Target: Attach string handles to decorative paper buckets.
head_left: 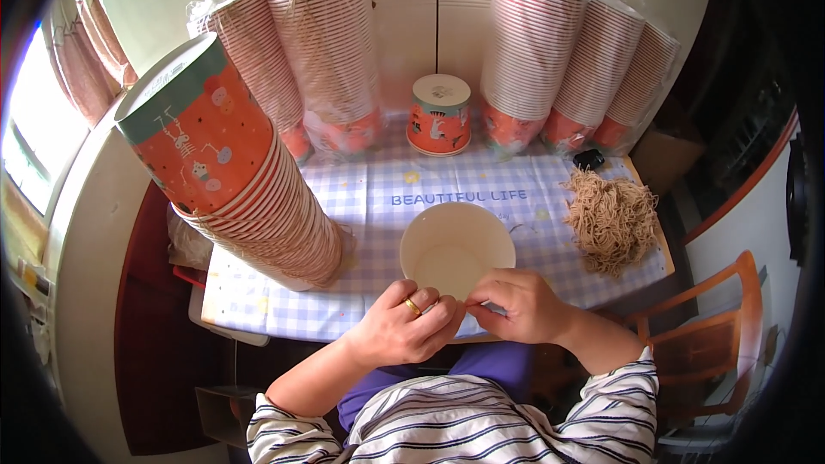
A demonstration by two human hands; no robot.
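An open white paper cup (455,249) stands upright on the checked tablecloth (378,198), mouth toward me. My left hand (404,326), with a gold ring on one finger, and my right hand (520,305) meet at the cup's near rim, fingertips pinched together on a small thin thing that I cannot make out. A pile of tan string loops (612,219) lies to the right of the cup.
A leaning stack of orange printed cups (245,180) lies at the left. Wrapped cup stacks (322,51) (559,51) stand along the back wall with one upside-down orange cup (439,114) between them. A wooden chair (713,326) is at the right.
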